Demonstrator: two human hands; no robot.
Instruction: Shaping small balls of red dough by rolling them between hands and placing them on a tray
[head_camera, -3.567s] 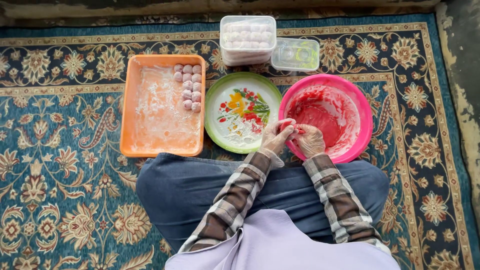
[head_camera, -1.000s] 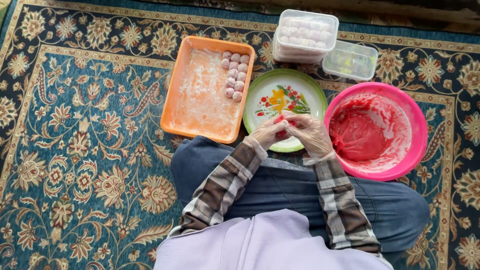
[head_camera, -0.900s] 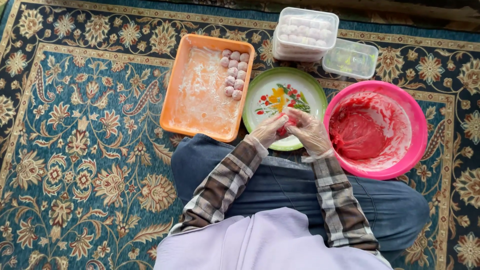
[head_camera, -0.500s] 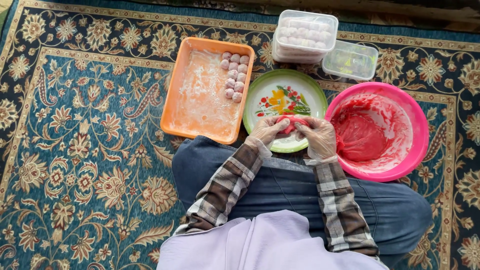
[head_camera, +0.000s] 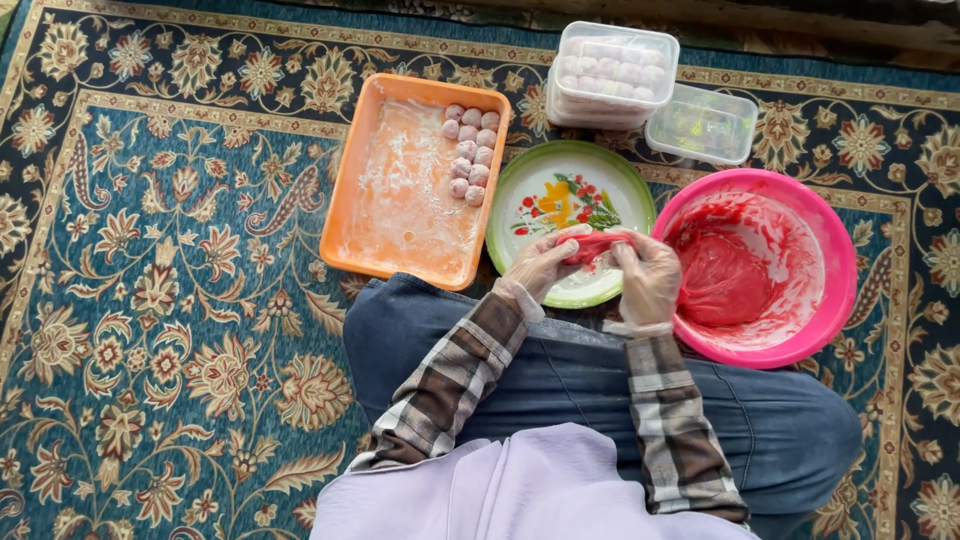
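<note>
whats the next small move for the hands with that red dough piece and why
Probably keep pressing and shaping the red dough piece, which both hands, left hand and right hand, pinch over the flowered plate. It looks stretched flat, not round like the pale balls lined up in the orange tray, so it likely isn't ready to set down.

carpet (head_camera: 160, 300) | tray (head_camera: 345, 215) | plate (head_camera: 620, 170) | bowl (head_camera: 835, 260) | boxes (head_camera: 700, 125)

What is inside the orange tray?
The orange tray holds a cluster of small pinkish-white balls in its far right corner. A white floury film covers the rest of its floor. Whether anything lies under the balls cannot be seen.
</note>
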